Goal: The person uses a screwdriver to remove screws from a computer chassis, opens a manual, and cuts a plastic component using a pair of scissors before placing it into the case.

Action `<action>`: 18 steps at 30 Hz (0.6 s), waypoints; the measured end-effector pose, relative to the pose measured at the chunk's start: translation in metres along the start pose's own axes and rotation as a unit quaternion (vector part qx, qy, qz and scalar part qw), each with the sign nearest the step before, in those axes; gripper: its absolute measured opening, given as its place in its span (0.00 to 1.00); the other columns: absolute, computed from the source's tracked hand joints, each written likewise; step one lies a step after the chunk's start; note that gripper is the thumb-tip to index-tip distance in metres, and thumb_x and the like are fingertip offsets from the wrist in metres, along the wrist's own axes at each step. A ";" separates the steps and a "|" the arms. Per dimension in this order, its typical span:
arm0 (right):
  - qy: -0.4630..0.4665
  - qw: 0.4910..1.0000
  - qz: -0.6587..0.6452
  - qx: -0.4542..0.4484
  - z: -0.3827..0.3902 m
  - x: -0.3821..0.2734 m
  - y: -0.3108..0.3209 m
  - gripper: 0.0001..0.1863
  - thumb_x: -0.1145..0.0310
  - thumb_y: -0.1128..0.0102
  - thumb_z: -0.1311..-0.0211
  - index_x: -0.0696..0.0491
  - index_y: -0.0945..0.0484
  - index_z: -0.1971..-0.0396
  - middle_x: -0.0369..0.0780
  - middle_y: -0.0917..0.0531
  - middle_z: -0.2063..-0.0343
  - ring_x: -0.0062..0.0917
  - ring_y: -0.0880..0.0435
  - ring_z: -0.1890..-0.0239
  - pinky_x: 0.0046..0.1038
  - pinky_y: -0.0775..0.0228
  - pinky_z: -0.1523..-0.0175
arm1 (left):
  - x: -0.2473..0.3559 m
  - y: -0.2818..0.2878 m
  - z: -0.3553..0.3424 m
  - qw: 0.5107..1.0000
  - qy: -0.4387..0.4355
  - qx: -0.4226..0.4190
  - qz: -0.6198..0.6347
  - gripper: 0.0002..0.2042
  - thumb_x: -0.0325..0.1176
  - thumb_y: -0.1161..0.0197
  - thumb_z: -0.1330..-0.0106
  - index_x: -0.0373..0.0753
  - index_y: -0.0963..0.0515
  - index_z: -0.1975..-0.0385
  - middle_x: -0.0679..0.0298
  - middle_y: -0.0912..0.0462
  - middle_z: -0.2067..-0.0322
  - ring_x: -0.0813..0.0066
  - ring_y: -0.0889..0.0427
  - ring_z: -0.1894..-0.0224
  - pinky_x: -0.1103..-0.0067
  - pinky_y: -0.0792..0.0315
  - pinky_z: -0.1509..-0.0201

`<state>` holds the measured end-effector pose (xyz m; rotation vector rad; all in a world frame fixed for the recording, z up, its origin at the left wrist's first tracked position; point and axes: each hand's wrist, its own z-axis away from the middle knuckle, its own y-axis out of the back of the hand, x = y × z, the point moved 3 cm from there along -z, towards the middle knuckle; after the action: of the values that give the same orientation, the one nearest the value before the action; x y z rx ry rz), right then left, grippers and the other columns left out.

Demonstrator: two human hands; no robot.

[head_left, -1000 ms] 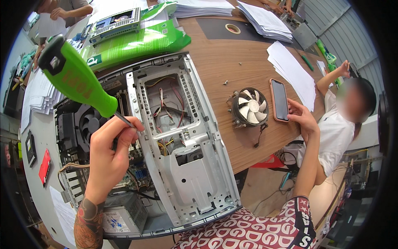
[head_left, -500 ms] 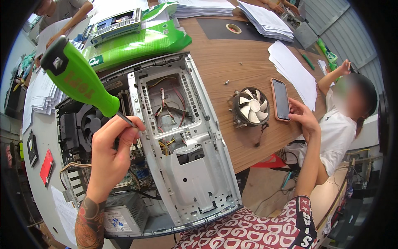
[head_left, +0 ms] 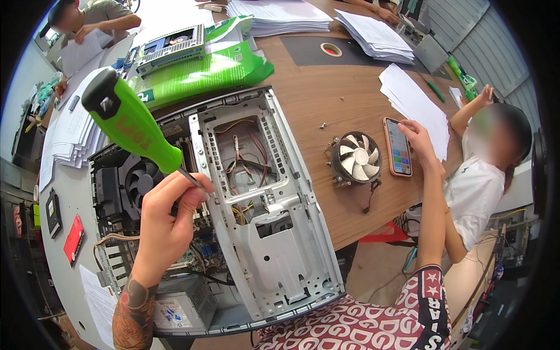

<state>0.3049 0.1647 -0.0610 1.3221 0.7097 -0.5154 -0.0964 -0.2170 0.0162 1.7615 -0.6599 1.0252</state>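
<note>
My left hand (head_left: 170,216) is closed around the metal shaft of a screwdriver (head_left: 135,128) with a thick green and black handle. The handle slants up and to the left, above an opened desktop computer case (head_left: 280,248) lying on its side. Beside the case's silver frame, my fingertips hide the screwdriver's tip. At the right, my right hand (head_left: 421,144) has its fingers extended over a phone (head_left: 399,153) in a pinkish case, a fingertip at the upper part of its lit screen. The phone lies flat, next to a round CPU cooler (head_left: 357,157) with pale fan blades.
Small screws (head_left: 322,125) lie on the wooden table (head_left: 332,76). Behind the case are a green plastic bag (head_left: 201,73) and a metal drive cage (head_left: 170,51). Paper stacks (head_left: 373,38) stand at the back. One person (head_left: 481,181) sits at the right, another (head_left: 93,26) at far left.
The phone's screen has gone from dark to bright with coloured tiles. My right hand has moved from the phone's lower side up to its top. My left hand still grips the screwdriver; the view has shifted slightly.
</note>
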 end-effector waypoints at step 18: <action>-0.003 0.996 -0.023 -0.089 0.036 0.014 0.015 0.34 0.56 0.34 0.41 0.62 0.29 0.40 0.34 0.21 0.63 0.15 0.28 0.64 0.18 0.38 0.63 | 0.003 0.006 0.004 1.000 0.021 -0.023 -0.005 0.06 0.26 0.47 0.28 0.29 0.25 0.63 0.64 0.22 0.65 0.81 0.26 0.67 0.83 0.30 0.60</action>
<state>0.3317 0.1333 -0.0573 1.1397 0.7656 -0.4821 -0.0980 -0.2230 0.0209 1.6977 -0.6423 1.0289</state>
